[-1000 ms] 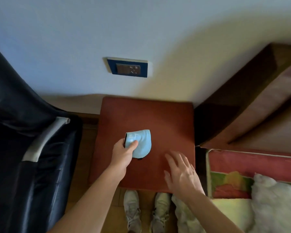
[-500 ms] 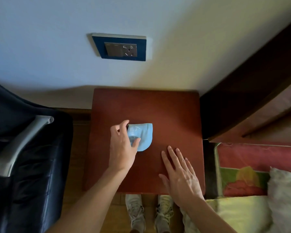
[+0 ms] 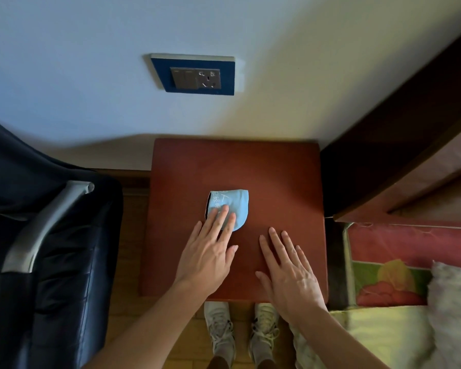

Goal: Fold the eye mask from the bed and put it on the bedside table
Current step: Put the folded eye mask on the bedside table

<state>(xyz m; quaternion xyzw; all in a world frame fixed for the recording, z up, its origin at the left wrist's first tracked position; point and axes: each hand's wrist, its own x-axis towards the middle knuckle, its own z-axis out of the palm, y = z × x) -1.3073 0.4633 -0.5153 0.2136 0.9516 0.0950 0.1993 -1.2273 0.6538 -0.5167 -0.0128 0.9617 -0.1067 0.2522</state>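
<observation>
Since half a second ago the left hand [image 3: 206,258] has let go and flattened — fingers spread, tips pressing the near-left corner of the folded eye mask [image 3: 229,209]. That light-blue mask lies on the bedside table [image 3: 277,177], left of centre, rounded end right, dark folded edge left, long axis roughly left-right. Right hand [image 3: 290,272] rests open, flat on the table, just near-right of the mask — apart from it.

Dim light, dark blurred edges

Eye mask [image 3: 230,206] on bedside table [image 3: 277,177]
</observation>
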